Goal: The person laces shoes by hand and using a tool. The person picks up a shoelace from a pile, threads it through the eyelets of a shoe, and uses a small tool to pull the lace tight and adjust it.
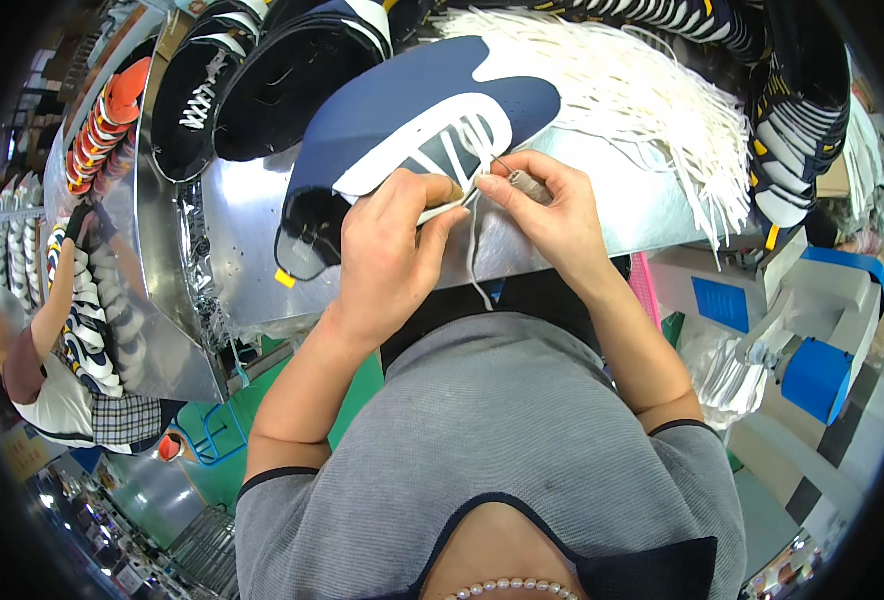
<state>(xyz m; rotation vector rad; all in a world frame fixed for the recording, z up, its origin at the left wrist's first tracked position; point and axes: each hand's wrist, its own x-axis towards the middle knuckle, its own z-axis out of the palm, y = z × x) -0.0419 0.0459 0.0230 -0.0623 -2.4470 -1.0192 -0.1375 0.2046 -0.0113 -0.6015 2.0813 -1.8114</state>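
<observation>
A navy shoe upper (362, 125) with a white lace strip lies in front of me on the metal table, its dark heel end at the left. White shoelace (474, 140) crosses its opening, and a loose end hangs over the table's near edge. My left hand (397, 235) is closed, thumb and forefinger pinching the upper's white edge beside the lace. My right hand (552, 205) is closed around an awl-like tool (530, 186) with a wrapped grey-beige handle and a thin metal tip. Its fingertips meet the lace near the left fingers.
A heap of white laces (652, 120) spreads behind and right of the upper. Dark uppers (292, 85) stand at the back left, with more stacked (797, 150) at the right. Orange uppers (107, 130) line the far left, where a co-worker (57, 370) stands. Blue-and-white equipment (817, 380) is at right.
</observation>
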